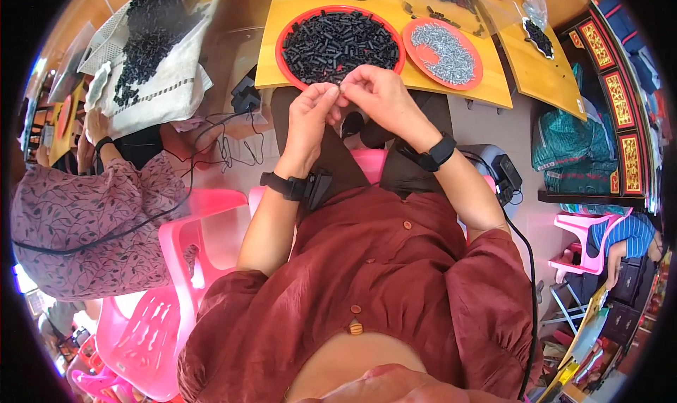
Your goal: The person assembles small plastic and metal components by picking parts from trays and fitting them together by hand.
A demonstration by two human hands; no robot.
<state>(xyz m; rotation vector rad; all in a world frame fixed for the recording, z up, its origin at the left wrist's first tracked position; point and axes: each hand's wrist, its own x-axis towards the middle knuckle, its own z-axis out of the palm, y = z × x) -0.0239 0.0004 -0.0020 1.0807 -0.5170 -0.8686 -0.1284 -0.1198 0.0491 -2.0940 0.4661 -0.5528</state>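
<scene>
My left hand (314, 112) and my right hand (381, 96) meet fingertip to fingertip at the near rim of a round red tray (280, 63). Both are closed in a pinch; whatever small dark piece may sit between the fingers is too hidden to name. Heaped in the tray are many short black tube-like pieces (340, 43). To its right, a smaller orange-red plate (417, 59) carries a pile of small silvery metal parts (446, 53), which look like screws or pins. Both dishes rest on a yellow wooden table (486, 68), and each of my wrists wears a black band.
Clear bins (444, 8) of black pieces stand at the table's back. On the left, a person in a patterned top (99, 220) sits by a white cloth (159, 96) heaped with black pieces. Pink chairs (144, 339), loose cables (229, 145) and green sacks (571, 138) lie around.
</scene>
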